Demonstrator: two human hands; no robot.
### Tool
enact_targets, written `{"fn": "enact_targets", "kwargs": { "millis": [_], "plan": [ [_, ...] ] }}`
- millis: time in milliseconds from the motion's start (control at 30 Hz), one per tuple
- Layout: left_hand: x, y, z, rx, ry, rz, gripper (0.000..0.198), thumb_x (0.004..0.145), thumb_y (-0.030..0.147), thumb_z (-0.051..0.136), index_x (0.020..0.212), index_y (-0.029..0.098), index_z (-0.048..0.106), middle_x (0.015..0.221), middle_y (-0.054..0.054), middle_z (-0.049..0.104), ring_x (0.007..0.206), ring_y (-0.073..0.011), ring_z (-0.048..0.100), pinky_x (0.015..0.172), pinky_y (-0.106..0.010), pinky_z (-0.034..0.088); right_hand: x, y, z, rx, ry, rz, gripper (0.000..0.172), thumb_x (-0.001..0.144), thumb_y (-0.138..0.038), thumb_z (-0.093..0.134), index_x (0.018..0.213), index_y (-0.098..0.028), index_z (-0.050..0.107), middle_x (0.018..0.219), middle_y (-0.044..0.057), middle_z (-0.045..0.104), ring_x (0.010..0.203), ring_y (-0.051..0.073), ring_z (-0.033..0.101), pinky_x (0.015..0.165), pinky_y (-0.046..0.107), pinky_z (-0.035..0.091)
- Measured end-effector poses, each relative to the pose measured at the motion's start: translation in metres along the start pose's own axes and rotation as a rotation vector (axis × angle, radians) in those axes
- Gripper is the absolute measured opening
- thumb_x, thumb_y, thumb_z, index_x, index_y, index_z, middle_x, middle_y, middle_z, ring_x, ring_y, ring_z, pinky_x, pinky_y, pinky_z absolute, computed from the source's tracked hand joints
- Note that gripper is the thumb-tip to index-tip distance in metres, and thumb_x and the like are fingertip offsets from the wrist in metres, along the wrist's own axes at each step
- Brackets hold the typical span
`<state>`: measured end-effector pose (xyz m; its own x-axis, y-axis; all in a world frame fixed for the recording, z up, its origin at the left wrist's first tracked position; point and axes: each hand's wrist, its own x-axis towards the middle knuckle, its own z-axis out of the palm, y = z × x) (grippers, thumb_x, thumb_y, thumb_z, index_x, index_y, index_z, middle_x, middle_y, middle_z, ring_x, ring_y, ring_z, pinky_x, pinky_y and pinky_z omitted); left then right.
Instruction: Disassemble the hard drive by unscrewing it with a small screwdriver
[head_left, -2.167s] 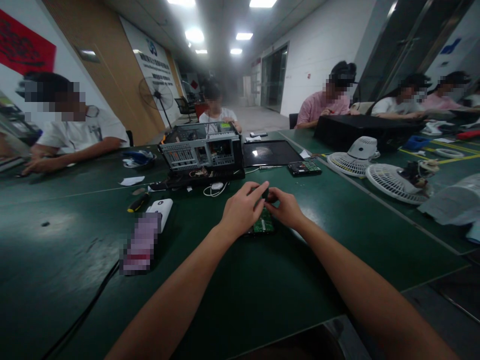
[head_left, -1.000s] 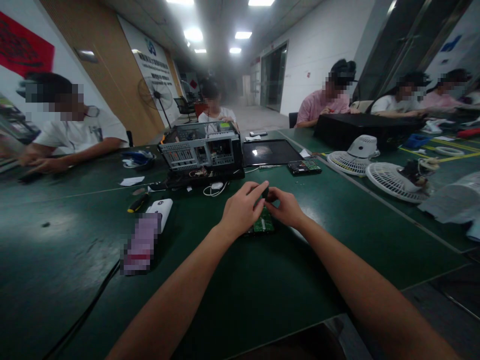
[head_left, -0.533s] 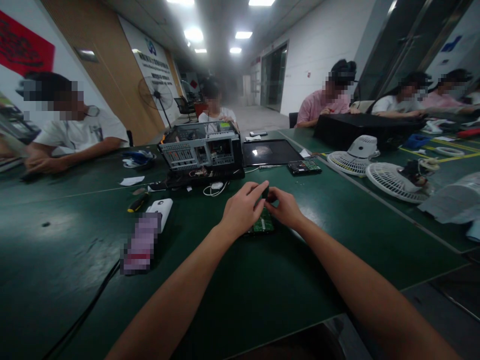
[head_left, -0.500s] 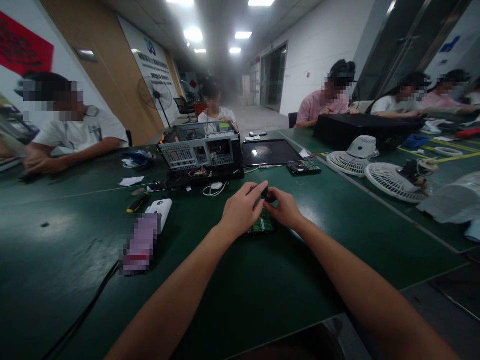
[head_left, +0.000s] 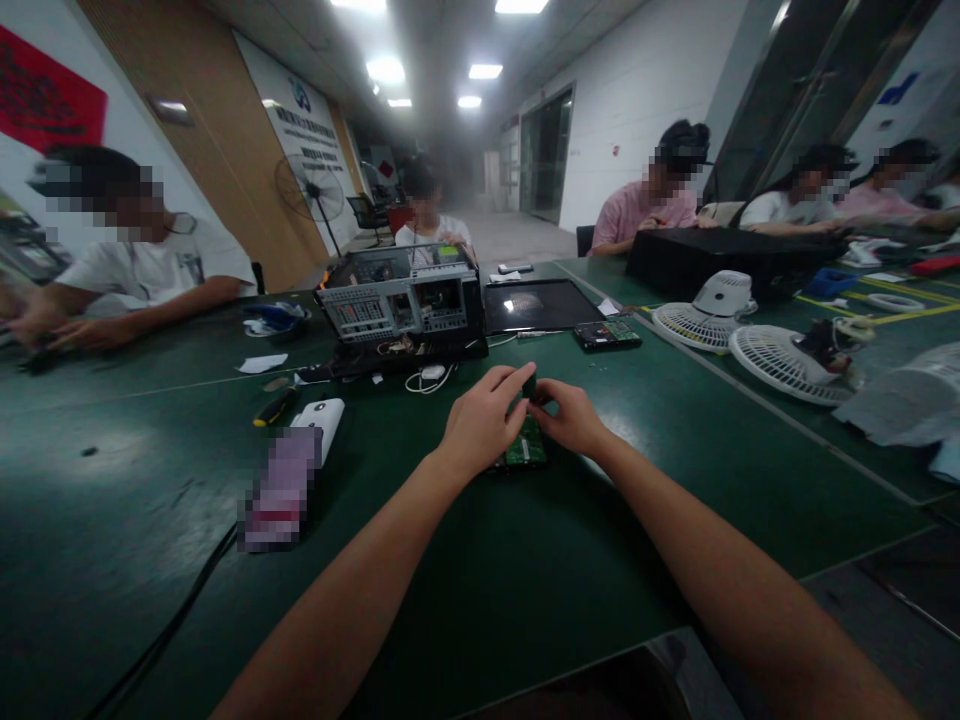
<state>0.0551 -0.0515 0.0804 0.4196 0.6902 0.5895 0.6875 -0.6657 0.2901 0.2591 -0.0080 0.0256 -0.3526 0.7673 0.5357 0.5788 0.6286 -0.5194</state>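
Observation:
Between my hands stands a short dark upright handle (head_left: 530,384), which looks like a screwdriver's; its tip is hidden. My left hand (head_left: 487,415) closes around it from the left, forefinger stretched toward its top. From the right, my right hand (head_left: 566,412) pinches at its lower part with thumb and fingers. Beneath them a hard drive with a green circuit board (head_left: 527,450) lies on the table, partly covered by my left hand.
Beyond my hands is an opened computer case (head_left: 405,305), with a white cable (head_left: 431,378) before it. Another hard drive (head_left: 607,335) and a black panel (head_left: 544,304) lie farther back. Left are a yellow-black screwdriver (head_left: 276,407) and a white phone-like device (head_left: 322,425). Fan parts (head_left: 787,365) stand right.
My hands and the handle hold almost the same place. At the far left, a co-worker's hands have shifted a little apart.

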Motion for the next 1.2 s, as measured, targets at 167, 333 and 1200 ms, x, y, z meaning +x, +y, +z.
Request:
{"fn": "enact_targets", "kwargs": {
  "millis": [167, 333, 1200],
  "plan": [
    [0.0001, -0.0030, 0.0015, -0.003, 0.005, 0.005, 0.054, 0.097, 0.022, 0.058, 0.150, 0.029, 0.047, 0.133, -0.008, 0.060, 0.107, -0.0206, 0.066, 0.088, -0.035, 0.060, 0.0006, -0.0014, -0.0028, 0.022, -0.022, 0.014, 0.015, 0.090, -0.029, 0.063, 0.103, -0.022, 0.064, 0.092, 0.004, 0.075, 0.081, 0.020, 0.070, 0.076, 0.031, 0.053],
    [0.0001, -0.0027, 0.0008, 0.003, 0.012, 0.006, 0.054, 0.097, 0.022, 0.059, 0.150, 0.028, 0.047, 0.133, -0.008, 0.060, 0.107, -0.0212, 0.066, 0.090, -0.037, 0.060, 0.0012, -0.0008, -0.0035, 0.016, -0.010, 0.028, 0.015, 0.090, -0.030, 0.065, 0.103, -0.022, 0.064, 0.093, 0.005, 0.076, 0.082, 0.020, 0.072, 0.078, 0.032, 0.053],
    [0.0010, -0.0029, -0.0011, -0.014, 0.019, -0.016, 0.050, 0.097, 0.021, 0.059, 0.146, 0.028, 0.050, 0.130, -0.008, 0.061, 0.106, -0.0209, 0.066, 0.086, -0.035, 0.061, 0.0013, 0.0051, 0.0003, 0.012, 0.003, 0.049, 0.022, 0.088, -0.031, 0.068, 0.108, -0.022, 0.063, 0.094, 0.004, 0.076, 0.084, 0.020, 0.073, 0.077, 0.030, 0.052]
  ]
}}
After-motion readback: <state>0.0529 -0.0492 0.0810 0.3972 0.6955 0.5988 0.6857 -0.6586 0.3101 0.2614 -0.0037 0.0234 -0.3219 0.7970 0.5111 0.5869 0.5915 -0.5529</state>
